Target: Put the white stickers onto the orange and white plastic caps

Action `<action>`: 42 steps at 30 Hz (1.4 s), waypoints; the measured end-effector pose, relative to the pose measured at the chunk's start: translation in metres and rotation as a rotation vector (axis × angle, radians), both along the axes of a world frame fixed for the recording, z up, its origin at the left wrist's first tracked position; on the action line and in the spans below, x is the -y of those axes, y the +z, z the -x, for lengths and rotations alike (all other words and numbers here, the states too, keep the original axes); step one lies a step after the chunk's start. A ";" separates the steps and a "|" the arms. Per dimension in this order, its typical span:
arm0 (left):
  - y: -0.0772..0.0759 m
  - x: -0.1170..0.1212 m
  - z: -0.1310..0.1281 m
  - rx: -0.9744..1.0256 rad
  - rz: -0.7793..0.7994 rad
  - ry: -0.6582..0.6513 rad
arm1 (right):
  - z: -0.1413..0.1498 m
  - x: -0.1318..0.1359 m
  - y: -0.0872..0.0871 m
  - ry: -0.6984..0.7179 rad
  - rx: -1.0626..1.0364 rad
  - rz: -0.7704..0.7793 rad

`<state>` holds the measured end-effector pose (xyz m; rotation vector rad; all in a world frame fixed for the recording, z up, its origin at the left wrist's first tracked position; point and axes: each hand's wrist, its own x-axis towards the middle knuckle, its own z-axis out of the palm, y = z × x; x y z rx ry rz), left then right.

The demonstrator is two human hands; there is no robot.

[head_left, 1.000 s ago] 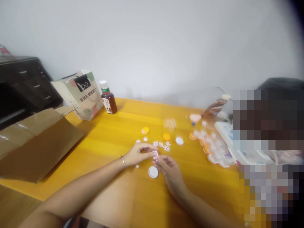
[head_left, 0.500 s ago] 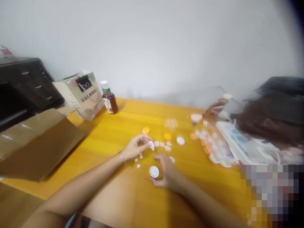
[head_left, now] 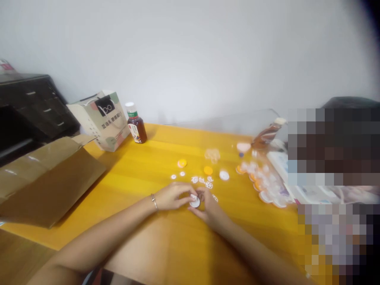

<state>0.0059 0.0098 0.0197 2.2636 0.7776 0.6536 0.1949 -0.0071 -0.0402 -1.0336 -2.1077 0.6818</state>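
And there it was, the two had come together! Half a second earlier the right hand [head_left: 208,206] was only curving round the white disc [head_left: 195,203], which lay close to the person; now the disc sat farther up the worktop [head_left: 166,245], right under the other hand's fingertips. The right hand had it gripped by the rim, thumb on the near side, fingers on the far. Whether it was lifted clear or resting on the wood, I couldn't tell.

The left hand [head_left: 174,196] had dropped back toward the person from beside the loose cut-outs [head_left: 209,185], and it pinched a small white piece [head_left: 193,196] between thumb and fingers, over the disc's far edge. To my eye that made it a two-handed fitting step, piece against disc, though blur hid whether it was seated.

What else had altered? Two small white buttons [head_left: 182,173] showed again beyond the left hand, while the ones nearer the wrist had gone from sight behind it. The cut-outs themselves hadn't budged, nor had the yellow disc [head_left: 208,170] or the second white disc [head_left: 224,175] past them. The amber bottle [head_left: 137,130] stood upright by the paper bag [head_left: 110,124], untouched.
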 end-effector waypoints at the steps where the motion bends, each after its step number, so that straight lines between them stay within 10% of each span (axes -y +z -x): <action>1: -0.002 0.000 -0.001 -0.024 -0.029 -0.012 | 0.000 0.000 0.000 -0.004 -0.005 -0.003; 16: -0.009 0.002 -0.010 -0.140 -0.271 -0.031 | 0.002 -0.001 0.005 -0.002 0.000 -0.007; 27: -0.011 -0.004 -0.002 -0.003 -0.060 0.110 | 0.002 -0.004 0.011 -0.055 -0.054 0.027; 42: -0.019 -0.006 -0.010 0.314 0.190 0.305 | 0.006 -0.005 0.017 0.009 -0.592 0.624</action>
